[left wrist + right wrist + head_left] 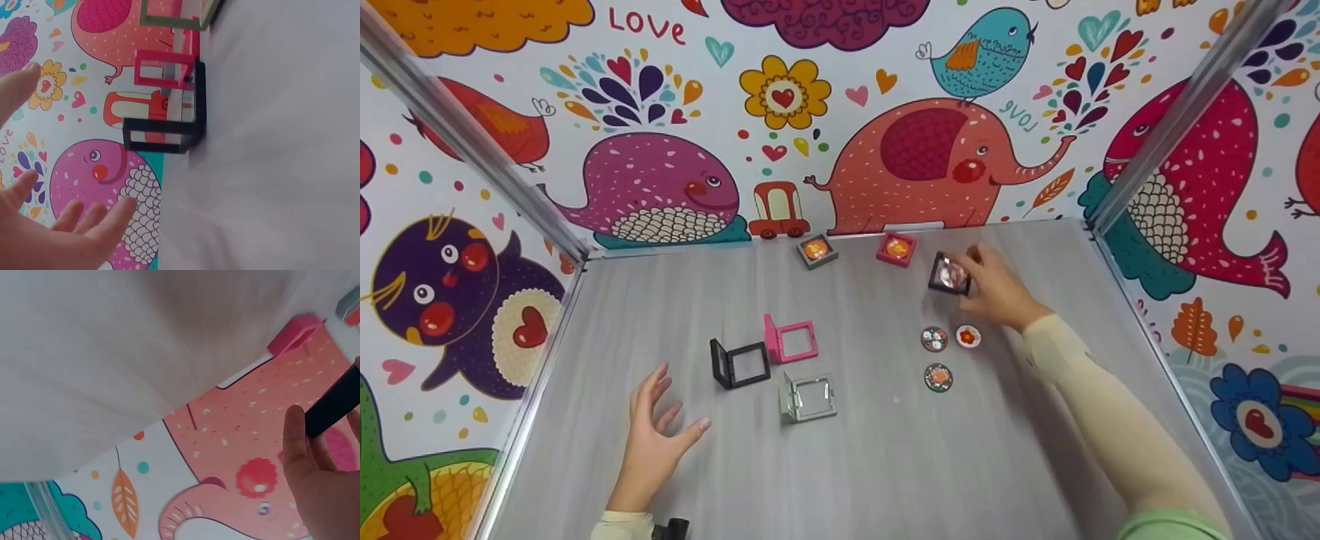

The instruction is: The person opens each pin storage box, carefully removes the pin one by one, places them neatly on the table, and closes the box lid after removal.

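Observation:
My right hand (pixel 999 291) grips a small black square box (pixel 940 280) by its edge, at the back right. A shiny round piece shows in that box's face. In the right wrist view the dark box (pixel 333 405) appears edge-on between thumb and fingers. My left hand (pixel 652 442) hovers at the front left with fingers spread, holding nothing. Nearest to it is a black hinged square frame (pixel 721 366), its lid raised. Beside that stand a pink hinged frame (pixel 771 339) and a grey-green one (pixel 787 401), both with lids up.
Along the back wall lie a grey box (pixel 819 262) and a pink box (pixel 893 259), each with an orange round inset. Several round patterned discs, including a red-flowered disc (pixel 968 337) and a green-rimmed disc (pixel 938 378), lie right of centre. Printed panels enclose the grey table (pixel 885 465).

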Action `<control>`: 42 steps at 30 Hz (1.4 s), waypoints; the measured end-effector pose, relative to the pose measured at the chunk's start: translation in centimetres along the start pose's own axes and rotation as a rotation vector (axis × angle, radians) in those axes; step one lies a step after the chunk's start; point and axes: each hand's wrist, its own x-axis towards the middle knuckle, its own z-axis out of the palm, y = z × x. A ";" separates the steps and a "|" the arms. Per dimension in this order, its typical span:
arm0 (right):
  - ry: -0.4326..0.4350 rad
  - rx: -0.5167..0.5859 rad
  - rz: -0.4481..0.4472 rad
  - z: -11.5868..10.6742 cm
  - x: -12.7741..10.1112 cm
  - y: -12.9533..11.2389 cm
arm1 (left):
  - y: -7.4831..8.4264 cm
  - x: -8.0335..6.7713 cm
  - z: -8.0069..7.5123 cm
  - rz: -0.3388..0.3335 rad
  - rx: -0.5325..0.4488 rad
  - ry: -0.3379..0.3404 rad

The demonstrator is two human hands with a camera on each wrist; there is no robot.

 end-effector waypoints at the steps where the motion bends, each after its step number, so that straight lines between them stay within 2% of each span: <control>1: -0.018 0.000 0.002 -0.1 -0.9 -0.4 | 0.1 0.1 0.1 0.014 -0.005 -0.002; 5: -0.042 0.031 -0.005 -0.6 -3.4 -2.0 | 1.2 0.7 0.6 0.089 -0.026 0.004; 8: -0.042 0.081 -0.055 -1.0 -4.5 -3.8 | 2.6 1.4 1.5 0.154 -0.049 -0.016; 10: -0.042 0.097 -0.111 -1.1 -5.0 -5.6 | 3.8 2.0 2.7 0.197 -0.054 -0.067; 13: -0.030 0.100 -0.246 -1.0 -5.8 -9.0 | 6.0 2.9 5.0 0.236 -0.021 -0.170; 17: -0.021 0.084 -0.430 -0.6 -6.5 -13.8 | 9.0 3.7 8.4 0.273 0.083 -0.302; 21: -0.027 0.093 -0.542 0.1 -7.0 -17.1 | 11.1 4.4 11.4 0.340 0.193 -0.404; 23: -0.016 0.101 -0.575 0.3 -7.2 -18.0 | 11.7 4.7 12.6 0.370 0.225 -0.423; 25: -0.001 0.114 -0.595 0.6 -7.4 -18.4 | 12.1 4.8 13.3 0.389 0.211 -0.419; 27: 0.013 0.178 -0.585 0.9 -7.6 -18.6 | 12.2 4.8 13.6 0.394 0.182 -0.395; 28: 0.017 0.250 -0.568 1.1 -7.7 -18.7 | 12.3 4.8 13.7 0.397 0.159 -0.379; 30: 0.011 0.497 -0.484 1.7 -8.0 -18.9 | 12.3 4.7 13.7 0.390 0.119 -0.344; 32: -0.023 0.870 -0.355 2.5 -8.3 -19.4 | 12.4 4.5 13.6 0.379 0.095 -0.307; 35: -0.123 1.492 -0.166 4.0 -8.7 -20.4 | 12.7 4.3 13.6 0.375 0.070 -0.270; 37: -0.220 1.803 -0.061 4.9 -9.0 -21.1 | 12.8 4.2 13.8 0.381 0.057 -0.270; 39: -0.302 2.009 -0.003 5.6 -9.4 -21.6 | 12.9 4.1 14.1 0.387 0.046 -0.282; 42: -0.320 2.196 0.024 6.4 -9.9 -22.0 | 13.2 3.9 14.5 0.395 0.029 -0.303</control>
